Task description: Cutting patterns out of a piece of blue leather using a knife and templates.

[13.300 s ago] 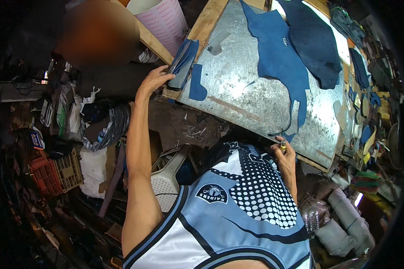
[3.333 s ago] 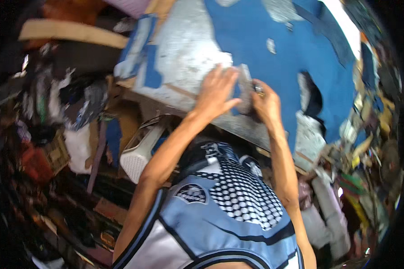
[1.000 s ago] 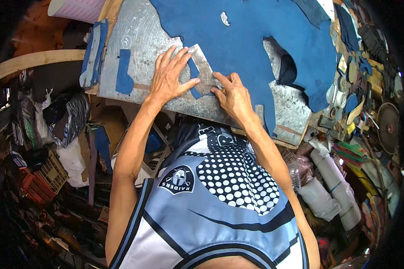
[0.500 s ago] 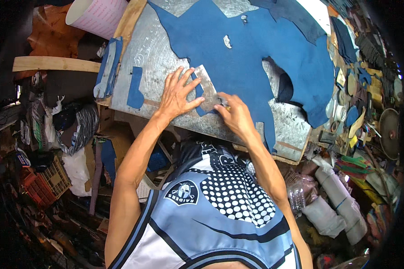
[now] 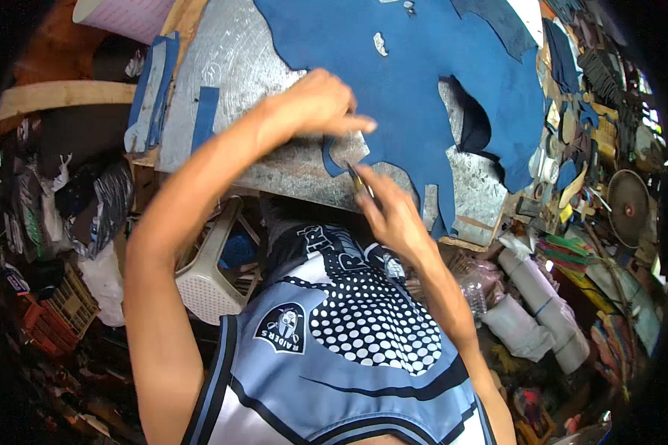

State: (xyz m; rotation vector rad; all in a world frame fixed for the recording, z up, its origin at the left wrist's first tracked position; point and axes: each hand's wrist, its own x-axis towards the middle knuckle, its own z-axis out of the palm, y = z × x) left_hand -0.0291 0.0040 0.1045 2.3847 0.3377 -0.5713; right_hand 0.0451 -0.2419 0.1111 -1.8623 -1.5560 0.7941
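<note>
A large blue leather hide (image 5: 401, 89) with ragged edges and cut-outs lies over a scratched metal-topped table (image 5: 252, 85). My left hand (image 5: 321, 102) is over the hide's left edge, blurred, its thumb pointing right and its other fingers mostly hidden. Just below it a pale flat template (image 5: 351, 150) is partly visible, with a curved strip of blue leather (image 5: 330, 157) along its left side. My right hand (image 5: 388, 202) is closed around a small cutting knife (image 5: 358, 178), whose dark tip points up-left beside the template's lower edge.
Blue leather strips (image 5: 205, 115) lie at the table's left. Under its front edge stands a pale plastic stool (image 5: 211, 289). Wrapped rolls (image 5: 545, 308) and a round fan (image 5: 628, 208) are at the right, with leather scraps piled nearby.
My left hand has lifted from its spread hold on the template and swung up and right, elbow outward. The knife has drawn slightly down from the template. The whole view has shifted.
</note>
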